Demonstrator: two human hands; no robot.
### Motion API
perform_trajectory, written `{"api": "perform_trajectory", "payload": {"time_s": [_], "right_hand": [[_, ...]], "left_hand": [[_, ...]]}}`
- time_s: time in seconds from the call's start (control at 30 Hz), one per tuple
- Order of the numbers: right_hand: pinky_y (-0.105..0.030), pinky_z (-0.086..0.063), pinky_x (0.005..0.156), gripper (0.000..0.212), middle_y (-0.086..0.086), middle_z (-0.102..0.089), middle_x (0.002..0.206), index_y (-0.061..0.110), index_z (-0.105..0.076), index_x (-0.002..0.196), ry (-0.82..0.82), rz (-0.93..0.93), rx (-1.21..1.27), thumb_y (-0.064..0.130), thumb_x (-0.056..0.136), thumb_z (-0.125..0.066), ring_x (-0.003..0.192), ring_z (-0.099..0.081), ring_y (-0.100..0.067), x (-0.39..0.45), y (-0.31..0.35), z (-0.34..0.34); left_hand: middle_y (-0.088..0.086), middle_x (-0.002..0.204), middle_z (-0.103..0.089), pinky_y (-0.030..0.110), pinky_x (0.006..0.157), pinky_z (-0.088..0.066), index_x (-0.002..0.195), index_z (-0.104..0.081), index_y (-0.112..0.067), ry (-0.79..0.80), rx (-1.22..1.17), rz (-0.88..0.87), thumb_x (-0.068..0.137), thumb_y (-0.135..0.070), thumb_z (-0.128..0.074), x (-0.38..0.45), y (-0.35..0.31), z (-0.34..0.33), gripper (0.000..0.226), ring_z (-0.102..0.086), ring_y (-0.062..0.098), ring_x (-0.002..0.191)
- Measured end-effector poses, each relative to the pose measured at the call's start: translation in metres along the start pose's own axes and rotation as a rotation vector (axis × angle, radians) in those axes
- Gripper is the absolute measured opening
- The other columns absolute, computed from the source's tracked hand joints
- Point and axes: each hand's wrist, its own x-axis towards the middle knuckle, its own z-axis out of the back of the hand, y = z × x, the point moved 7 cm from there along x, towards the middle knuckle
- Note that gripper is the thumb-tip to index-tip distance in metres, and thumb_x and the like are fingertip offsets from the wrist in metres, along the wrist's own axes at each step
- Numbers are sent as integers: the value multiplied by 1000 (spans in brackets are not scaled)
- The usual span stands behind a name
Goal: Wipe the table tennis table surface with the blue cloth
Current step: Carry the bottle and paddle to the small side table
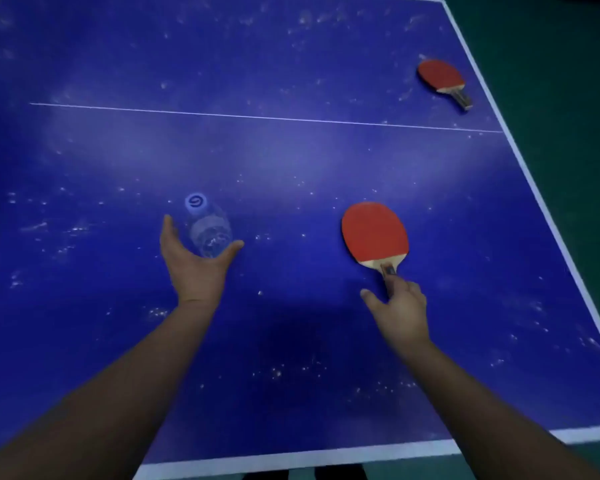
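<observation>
Currently, the table tennis table (291, 150) fills the view: a blue surface with white edge lines, a thin white centre line and many pale specks and smears. The blue cloth named in the task does not show in the head view, so its place cannot be told.

Left hand (194, 261): spread, thumb and fingers apart in a wide cup around the lower part of a clear plastic bottle (207, 230). The bottle stands upright at about 8 o'clock from the middle of the view, with a pale blue cap (196, 203) on top. The fingers flank the bottle; whether they touch it cannot be told.

Right hand (400, 310): fingers curled round the handle of the near paddle (374, 235), thumb stretched out toward 9 o'clock. The paddle's red face points up, blade toward 12 o'clock from the hand. It lies at about 5 o'clock from the middle of the view; whether the blade rests on the surface cannot be told.

A second paddle (442, 77), red face up, lies flat at 2 o'clock, near the table's right edge and beyond the centre line, well apart from both hands.

Dark green floor (568, 98) borders the table at 3 o'clock.
</observation>
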Motion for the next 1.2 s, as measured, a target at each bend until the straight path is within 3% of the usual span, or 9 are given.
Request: {"api": "perform_trajectory", "payload": {"time_s": [0.17,0.23,0.3,0.4,0.5,0.67,0.9,1.03,1.2], "right_hand": [[-45,-46,89,71,-18,-48,128,6,-49,132,-88,-119,-125,50,83,-75,118,-45,-35,40,-11,4],[-47,-48,87,77,-20,-49,126,4,-48,131,-67,-163,-124,53,79,-77,116,-48,-37,55,-19,0],[-48,-51,85,80,-19,-49,123,4,-47,128,-30,-210,-64,53,75,-81,112,-51,-38,69,-26,-5],[-47,-54,81,73,-15,-50,117,4,-48,121,2,-223,59,43,73,-85,103,-56,-34,85,-34,-10],[-40,-54,75,56,-9,-58,111,8,-46,114,48,-198,139,30,79,-83,97,-61,-29,97,-35,-13],[-27,-38,50,43,-9,-58,97,2,-40,118,170,-207,93,17,88,-68,71,-56,-21,104,-32,-12],[-29,-42,54,39,-3,-56,91,5,-45,113,182,-129,34,27,89,-68,73,-56,-22,83,-49,11],[-28,-40,52,38,0,-60,87,10,-54,102,149,-83,56,38,86,-74,69,-57,-17,50,-75,31],[-28,-36,51,27,0,-58,81,10,-56,93,113,-69,15,33,91,-69,68,-55,-18,0,-127,63]], "left_hand": [[-5,153,-38,0,103,-29,154,-30,-16,-71,-31,-13,65,-35,-93,15,-4,-17,111,-37,3,136],[-11,144,-43,-5,94,-31,150,-35,-18,-82,-45,-16,67,-32,-92,17,-9,-23,102,-41,-6,124],[-14,135,-46,-3,89,-35,145,-38,-22,-98,-25,21,68,-34,-91,19,-7,-27,95,-46,-4,117],[-10,128,-53,18,93,-45,138,-42,-22,-138,23,66,69,-38,-90,21,-5,-32,86,-54,8,112],[-8,126,-56,21,90,-46,135,-43,-22,-160,35,86,70,-38,-90,18,-8,-37,82,-57,9,108],[-7,131,-57,27,92,-49,134,-42,-26,-176,32,105,70,-40,-89,-5,-20,-42,81,-58,11,112],[-10,125,-58,15,79,-46,132,-44,-27,-105,3,124,70,-36,-90,-70,-35,-51,78,-58,-2,99],[-10,123,-58,22,83,-49,129,-45,-30,-14,1,121,69,-34,-90,-118,-37,-57,75,-60,8,104],[-5,130,-58,31,91,-51,134,-45,-24,96,-12,93,70,-33,-90,-177,-43,-71,79,-59,14,112]]}}
